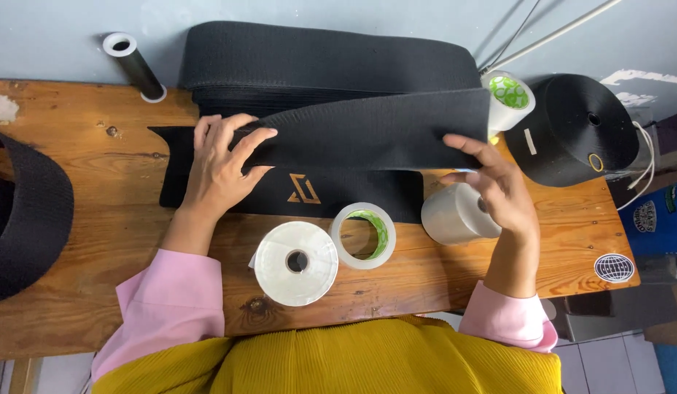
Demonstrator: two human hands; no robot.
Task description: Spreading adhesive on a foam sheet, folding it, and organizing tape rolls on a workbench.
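A wide black elastic band (367, 128) lies folded across the wooden table (83, 219). Its lower layer (353, 191) carries a small gold mark. My left hand (220, 166) grips the fold at the band's left end, fingers over the upper layer. My right hand (499, 186) holds the upper layer's right edge with the thumb and fingers. A silver-grey tape roll (455, 214) lies on its side right below that hand, touching the palm.
A white tape roll (296, 263) and a clear tape ring (363, 235) sit near the front edge. A stack of black band (324, 62) lies at the back, a black spool (579, 128) and white roll (507, 98) at right, and a tube (134, 66) at back left.
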